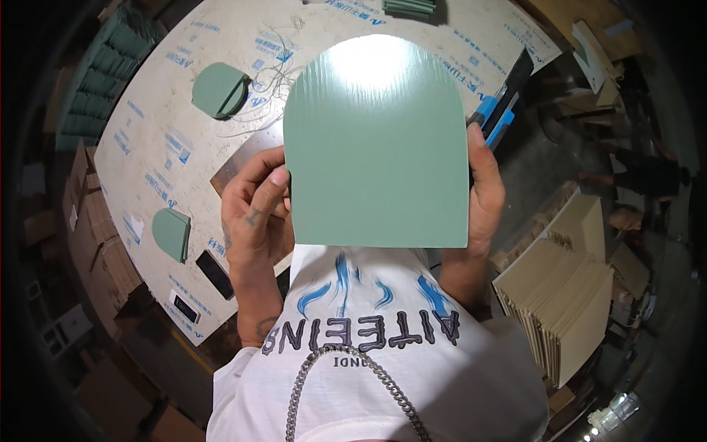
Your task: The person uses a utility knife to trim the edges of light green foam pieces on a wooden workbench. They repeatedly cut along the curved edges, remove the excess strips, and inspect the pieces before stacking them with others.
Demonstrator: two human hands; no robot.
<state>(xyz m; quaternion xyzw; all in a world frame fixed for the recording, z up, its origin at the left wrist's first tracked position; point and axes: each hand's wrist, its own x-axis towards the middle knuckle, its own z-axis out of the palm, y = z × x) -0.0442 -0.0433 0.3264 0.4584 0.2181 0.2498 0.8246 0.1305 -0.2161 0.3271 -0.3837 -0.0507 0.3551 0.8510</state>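
Note:
A pale green arched panel [379,169], with a round top and a straight lower edge, is held up in front of my chest. My left hand [258,199] grips its left edge, thumb and fingers closed at the side. On the opposite edge my right hand [484,184] clasps it, thumb along the side and the other fingers mostly hidden. Just beyond the right thumb is a blue and black cutter-like tool [497,114]. Whether my right hand also touches it, I cannot tell. Bright light reflects off the panel's top.
The printed white table [147,125] carries smaller green arched pieces [213,87], tangled thin strings [276,70], a metal plate [254,155], a black phone [214,275] and a small white device [184,306]. Green stacks [103,81] stand left; cardboard sheets [549,302] lean at right.

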